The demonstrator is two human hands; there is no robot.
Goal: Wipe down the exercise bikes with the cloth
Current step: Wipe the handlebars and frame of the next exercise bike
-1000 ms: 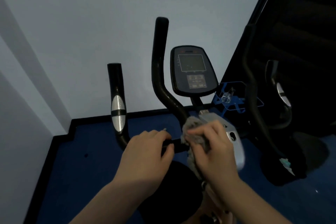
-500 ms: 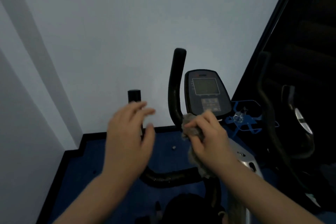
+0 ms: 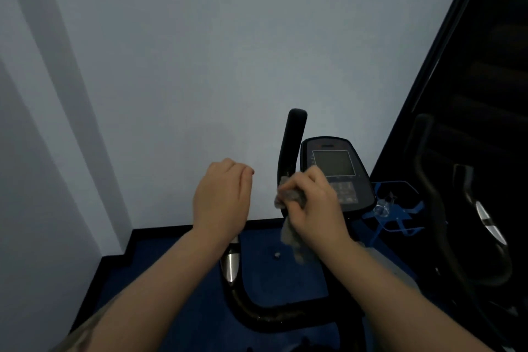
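Note:
A black exercise bike stands before me, its console [image 3: 334,168] with a dark screen at centre right. My right hand [image 3: 315,206] grips a grey cloth [image 3: 291,217] and presses it against the tall right handlebar [image 3: 293,140], just left of the console. My left hand [image 3: 221,200] has its fingers curled over the top of the left handlebar [image 3: 231,266], whose silver grip sensor shows below my wrist. The handlebar's black cross tube [image 3: 274,316] runs low between my forearms.
A pale wall fills the view ahead, with a corner at the left. Blue floor [image 3: 171,288] with black skirting lies below. A second dark bike [image 3: 468,223] stands at the right, and a blue wire rack [image 3: 394,208] sits between the two bikes.
My view has tilted up. My right hand has carried the cloth from the cross tube up the right handlebar. My left hand let go of the cross tube, rose, and closed over the left handlebar's top.

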